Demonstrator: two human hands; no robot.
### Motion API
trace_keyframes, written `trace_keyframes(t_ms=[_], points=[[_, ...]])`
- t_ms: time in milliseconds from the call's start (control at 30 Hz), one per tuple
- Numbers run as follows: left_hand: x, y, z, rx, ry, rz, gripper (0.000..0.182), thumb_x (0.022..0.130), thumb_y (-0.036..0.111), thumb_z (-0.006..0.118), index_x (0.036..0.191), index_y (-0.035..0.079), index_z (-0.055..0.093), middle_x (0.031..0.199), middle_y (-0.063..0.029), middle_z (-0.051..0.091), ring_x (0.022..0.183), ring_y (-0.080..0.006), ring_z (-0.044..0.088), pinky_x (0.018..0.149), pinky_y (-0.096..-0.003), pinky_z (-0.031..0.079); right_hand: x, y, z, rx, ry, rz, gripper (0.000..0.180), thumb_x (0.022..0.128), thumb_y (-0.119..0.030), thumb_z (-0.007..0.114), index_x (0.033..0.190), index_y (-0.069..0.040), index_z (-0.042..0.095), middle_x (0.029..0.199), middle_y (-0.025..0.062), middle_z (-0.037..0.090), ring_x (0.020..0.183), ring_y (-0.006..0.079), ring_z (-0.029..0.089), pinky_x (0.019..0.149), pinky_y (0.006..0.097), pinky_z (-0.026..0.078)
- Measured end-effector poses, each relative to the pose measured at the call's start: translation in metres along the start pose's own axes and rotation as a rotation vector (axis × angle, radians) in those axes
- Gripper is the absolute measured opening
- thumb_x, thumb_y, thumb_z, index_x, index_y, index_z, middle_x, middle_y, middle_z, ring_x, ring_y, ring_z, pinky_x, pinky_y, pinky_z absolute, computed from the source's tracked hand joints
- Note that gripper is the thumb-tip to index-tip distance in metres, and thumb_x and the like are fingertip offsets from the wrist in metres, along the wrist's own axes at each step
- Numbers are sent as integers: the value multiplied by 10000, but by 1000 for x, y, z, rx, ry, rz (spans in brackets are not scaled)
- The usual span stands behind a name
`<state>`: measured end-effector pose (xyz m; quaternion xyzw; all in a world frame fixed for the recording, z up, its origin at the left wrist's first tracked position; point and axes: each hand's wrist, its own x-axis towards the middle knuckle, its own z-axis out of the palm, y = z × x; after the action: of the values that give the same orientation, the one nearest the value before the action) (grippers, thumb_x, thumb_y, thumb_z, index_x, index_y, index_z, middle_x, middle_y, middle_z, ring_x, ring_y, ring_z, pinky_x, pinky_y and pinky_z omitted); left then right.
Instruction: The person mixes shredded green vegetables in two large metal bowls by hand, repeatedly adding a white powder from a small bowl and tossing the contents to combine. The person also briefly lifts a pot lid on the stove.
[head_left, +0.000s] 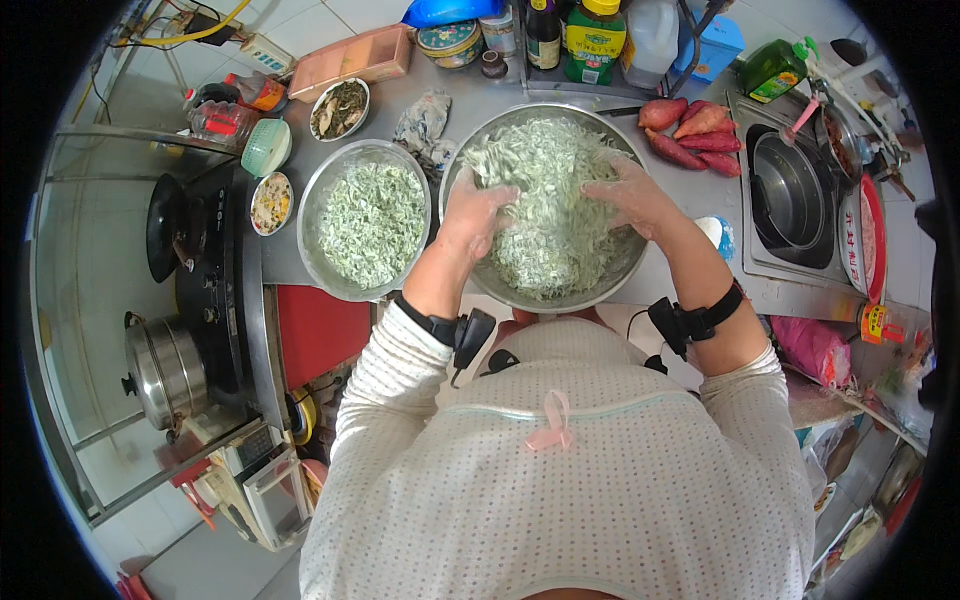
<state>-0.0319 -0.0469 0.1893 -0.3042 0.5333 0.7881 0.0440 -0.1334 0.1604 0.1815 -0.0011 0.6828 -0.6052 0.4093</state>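
Observation:
A large stainless steel bowl (636, 271) sits at the counter's front edge, in front of my body. In it is a loose heap of pale green shredded vegetable (551, 259) coated in white powder, part of it blurred by motion. My left hand (480, 210) grips the heap from the left, thumb pointing inward. From the right, my right hand (630, 196) holds the other side. Shreds hide some fingers of both hands, and white powder clings to the skin. Close by on the left stands a second steel bowl (308, 238) with similar coated pieces (373, 225).
Red-skinned sweet potatoes (694, 135) lie right of the large bowl, before a sink (750, 259) holding a dark basin. A crumpled plastic bag (424, 120) is behind the bowls. Bottles (596, 45) line the back. On the left are two small food bowls and a gas stove (214, 255).

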Motion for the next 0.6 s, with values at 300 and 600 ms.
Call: trace_keyframes(t_ms=[300, 600], points=[[8, -97, -21, -209, -80, -489, 695, 931, 415, 516, 1483, 105, 231, 1514, -155, 265, 1373, -418, 263, 982, -778, 158, 109, 32, -18, -750, 13, -296, 834, 750, -545, 712, 1316, 29, 499, 1294, 245, 531, 1226, 336, 509, 1002, 386, 418], [70, -131, -6, -395, -50, -483, 596, 1010, 511, 245, 1392, 88, 417, 1385, -137, 478, 1230, -304, 500, 1005, -508, 430, 114, 64, 3, -317, -67, 280, 931, 796, -513, 665, 1435, 41, 277, 1352, 231, 471, 1236, 347, 484, 955, 513, 432]])
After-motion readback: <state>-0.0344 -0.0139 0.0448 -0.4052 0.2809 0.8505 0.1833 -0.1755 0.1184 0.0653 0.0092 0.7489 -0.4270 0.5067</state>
